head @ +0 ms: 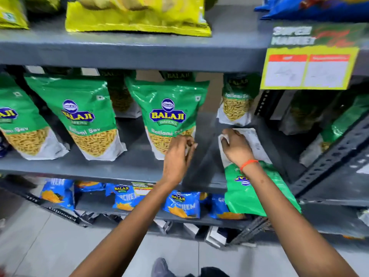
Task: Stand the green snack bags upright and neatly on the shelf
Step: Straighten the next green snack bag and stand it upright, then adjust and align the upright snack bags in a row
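Three green Balaji snack bags stand upright along the front of the grey shelf [119, 168]: one at the far left [22, 124], one left of centre [87, 116] and one in the middle [169, 112]. My left hand [178, 154] pinches the lower right corner of the middle bag. A fourth green bag [257, 188] lies flat, face down, with its green top hanging over the shelf's front edge. My right hand [236, 147] presses on its white bottom end. More green bags [237, 100] stand behind, in shadow.
Yellow bags [137, 17] sit on the shelf above. Blue bags [182, 204] fill the shelf below. A yellow price sign [307, 66] hangs at the upper right. A slotted metal upright [329, 160] bounds the bay, with further green bags [339, 128] beyond it.
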Tool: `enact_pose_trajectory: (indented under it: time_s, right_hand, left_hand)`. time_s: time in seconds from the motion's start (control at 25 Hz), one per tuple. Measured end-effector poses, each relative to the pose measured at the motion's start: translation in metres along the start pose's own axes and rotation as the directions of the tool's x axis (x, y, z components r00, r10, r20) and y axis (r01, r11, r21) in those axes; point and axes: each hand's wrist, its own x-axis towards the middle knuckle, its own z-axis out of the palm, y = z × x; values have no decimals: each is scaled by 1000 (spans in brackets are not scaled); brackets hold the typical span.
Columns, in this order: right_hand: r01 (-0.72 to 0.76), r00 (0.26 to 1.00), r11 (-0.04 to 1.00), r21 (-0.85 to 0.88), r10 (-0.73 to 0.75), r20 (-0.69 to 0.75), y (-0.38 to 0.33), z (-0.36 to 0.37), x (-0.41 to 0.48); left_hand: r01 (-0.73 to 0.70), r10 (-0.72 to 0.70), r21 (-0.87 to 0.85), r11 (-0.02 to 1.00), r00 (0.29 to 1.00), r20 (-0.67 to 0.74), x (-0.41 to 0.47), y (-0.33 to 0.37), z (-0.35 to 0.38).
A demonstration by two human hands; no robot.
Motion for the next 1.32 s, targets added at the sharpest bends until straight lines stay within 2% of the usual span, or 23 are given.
enact_pose_trajectory:
  time_s: [0.04, 0.12, 0.2, 0.28, 0.36, 0.48, 0.64, 0.68, 0.76, 0.88, 0.96, 1.08, 1.12, 1.2, 1.32]
  right_hand:
    - [-7, 1000, 991, -135, 11, 27, 15, -6, -1]
    - [-98, 988, 963, -250, 124, 88, 48, -20, -3]
    - [-259, 946, 951, -171, 285, 156, 79, -29, -3]
    - [-402, 896, 915, -8, 395, 204, 102, -31, 4]
    - [-468, 856, 884, 7, 451, 254, 117, -32, 10]
    - [-511, 837, 859, 35, 488, 247, 118, -38, 12]
    - [-449, 869, 893, 3, 436, 233, 117, -47, 11]
    - [-449, 872, 893, 39, 429, 235, 123, -44, 14]
    - [-494, 861, 838, 231, 436, 261, 121, -44, 13]
    - [-531, 847, 674, 513, 425, 319, 111, -53, 12]
    - [-479, 876, 569, 668, 358, 323, 97, -66, 11]
    - [-494, 839, 248, 833, 388, 382, 82, -75, 21]
    - [-504, 821, 220, 835, 421, 385, 82, -71, 29]
    - [-490, 819, 256, 833, 462, 340, 82, -63, 39]
    - [-425, 863, 411, 806, 452, 225, 87, -56, 40]
  left_hand:
    - [-44, 41, 32, 999, 995, 91, -1, 8, 14]
    - [-153, 112, 112, 982, 945, 307, -2, 20, 42]
    - [-213, 101, 173, 962, 861, 498, -2, 22, 63]
    - [-227, 82, 182, 957, 812, 578, -2, 18, 73]
    - [-223, 76, 185, 957, 809, 582, -4, 18, 79]
    - [-265, 120, 182, 947, 817, 564, -9, 21, 83]
    - [-369, 227, 166, 914, 807, 545, -21, 19, 85]
    - [-374, 238, 162, 913, 812, 534, -24, 17, 83]
    - [-378, 276, 124, 918, 830, 484, -26, 12, 79]
    - [-235, 219, -12, 972, 882, 418, -14, 15, 66]
    - [-18, 45, -78, 997, 932, 360, 3, 27, 60]
    - [303, -207, -246, 920, 913, 352, 34, 38, 58]
    - [361, -241, -308, 881, 900, 364, 44, 41, 58]
    - [391, -244, -418, 820, 900, 363, 62, 41, 62]
    - [437, -269, -534, 724, 891, 365, 75, 45, 68]
